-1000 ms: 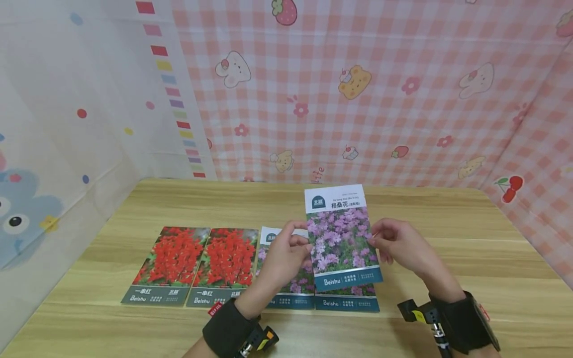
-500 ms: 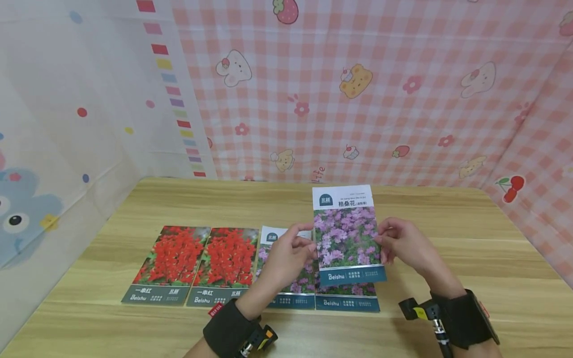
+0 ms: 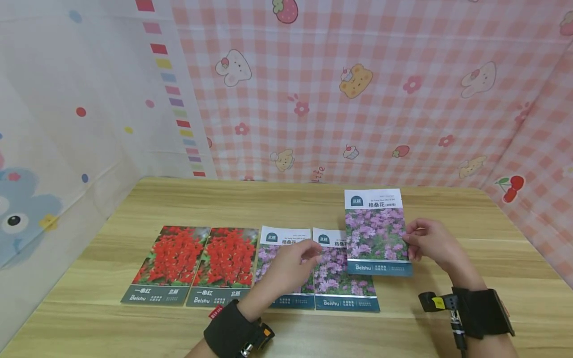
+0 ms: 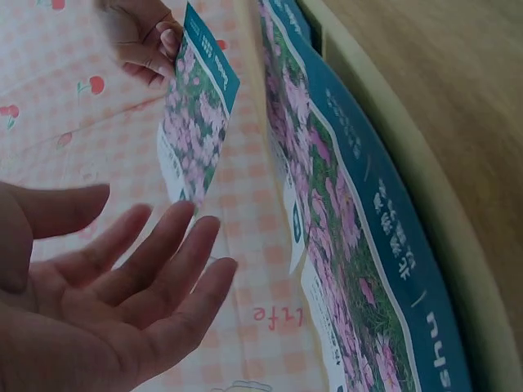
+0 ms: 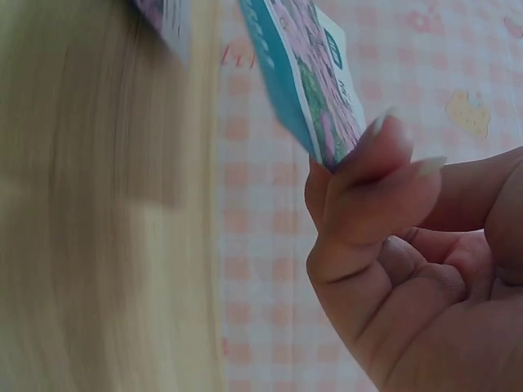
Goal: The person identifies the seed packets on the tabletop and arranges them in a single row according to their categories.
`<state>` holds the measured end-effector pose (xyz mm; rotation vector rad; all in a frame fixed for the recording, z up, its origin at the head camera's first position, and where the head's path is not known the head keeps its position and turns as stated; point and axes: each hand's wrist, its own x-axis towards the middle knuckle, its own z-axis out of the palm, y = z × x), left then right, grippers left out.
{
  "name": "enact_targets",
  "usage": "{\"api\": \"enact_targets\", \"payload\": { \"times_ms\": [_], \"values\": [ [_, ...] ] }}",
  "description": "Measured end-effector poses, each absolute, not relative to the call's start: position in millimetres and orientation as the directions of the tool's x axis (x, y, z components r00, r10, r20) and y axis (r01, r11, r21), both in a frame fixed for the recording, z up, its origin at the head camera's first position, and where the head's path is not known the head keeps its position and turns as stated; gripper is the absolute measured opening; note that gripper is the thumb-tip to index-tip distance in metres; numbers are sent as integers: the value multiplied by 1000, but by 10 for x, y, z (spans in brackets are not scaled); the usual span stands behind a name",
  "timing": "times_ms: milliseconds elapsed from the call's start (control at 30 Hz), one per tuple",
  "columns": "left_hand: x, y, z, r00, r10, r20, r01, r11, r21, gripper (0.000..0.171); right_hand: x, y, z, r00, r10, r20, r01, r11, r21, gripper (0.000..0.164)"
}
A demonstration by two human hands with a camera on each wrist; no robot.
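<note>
My right hand (image 3: 431, 243) pinches the right edge of a seed packet (image 3: 378, 233) with purple flowers, a white top and a teal bottom band. The packet is held up off the table and overlaps a second purple-flower seed packet (image 3: 331, 271) lying below it. In the right wrist view, thumb and fingertips meet at the edge of the raised packet (image 5: 315, 90). My left hand (image 3: 288, 266) hovers over another purple-flower packet (image 3: 293, 301) in the row, partly hiding it. The left wrist view shows that hand (image 4: 139, 286) with fingers apart, nothing in it.
Two seed packets with red flowers, one at the far left (image 3: 172, 258) and one beside it (image 3: 228, 256), continue the row on the wooden table (image 3: 483, 263). A pink checked cloth (image 3: 313, 124) hangs behind the table, and a white cloth (image 3: 107, 124) hangs at the left.
My right hand has carried the raised packet to the right, uncovering more of the packet below. The left hand has come off the raised packet's left edge and stays over the row.
</note>
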<state>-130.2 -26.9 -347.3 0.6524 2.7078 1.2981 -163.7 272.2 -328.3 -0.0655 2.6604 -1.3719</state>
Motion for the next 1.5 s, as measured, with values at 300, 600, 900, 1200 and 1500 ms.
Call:
{"api": "enact_targets", "payload": {
  "times_ms": [300, 600, 900, 1200, 1500],
  "values": [
    [-1229, -205, -3470, -799, 601, 25, 485, 618, 619, 31, -1634, 2879, -3333, -978, -101, -183, 90, 587, -805, 13],
    [-1174, -178, -3433, -749, 662, -23, 551, 641, 535, 32, -1542, 3088, -3422, -975, -101, -197, 90, 632, -770, 13],
    [-1133, -162, -3422, -723, 690, -45, 587, 647, 486, 36, -1461, 3210, -3502, -961, -108, -254, 137, 612, -779, 15],
    [-1113, -159, -3415, -701, 710, -62, 607, 641, 469, 38, -1429, 3256, -3543, -953, -106, -285, 164, 612, -774, 16],
    [-1104, -163, -3421, -665, 743, -76, 652, 628, 425, 40, -1401, 3282, -3616, -943, -145, -299, 153, 610, -778, 12]
  ]
}}
